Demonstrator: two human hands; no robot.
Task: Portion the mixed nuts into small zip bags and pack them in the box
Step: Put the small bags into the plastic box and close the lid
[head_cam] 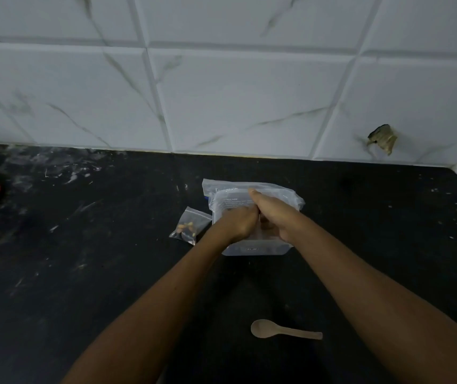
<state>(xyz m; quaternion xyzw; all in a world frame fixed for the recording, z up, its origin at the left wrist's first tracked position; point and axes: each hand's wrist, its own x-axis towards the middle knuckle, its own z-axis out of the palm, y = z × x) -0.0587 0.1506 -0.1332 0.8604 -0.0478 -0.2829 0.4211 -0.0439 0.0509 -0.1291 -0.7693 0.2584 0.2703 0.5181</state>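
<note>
Hands: left (238, 221) and right (273, 214) together, both gripping crinkled clear plastic zip bag (252, 217) mid-desk toward back edge. Small glossy nut-filled zip bag (190, 225) just left. Smooth wooden spoon (285, 329) near front edge of black speckled desk (83, 245).

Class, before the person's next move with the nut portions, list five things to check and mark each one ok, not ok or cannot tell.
1. Both hands on the big bag: left hand and right hand grip it: ok.
2. Big bag's zip open: cannot tell.
3. Filled small bag lies beside it, on the left: ok.
4. Small bag sealed: cannot tell.
5. Spoon within reach on the counter: ok.
</note>
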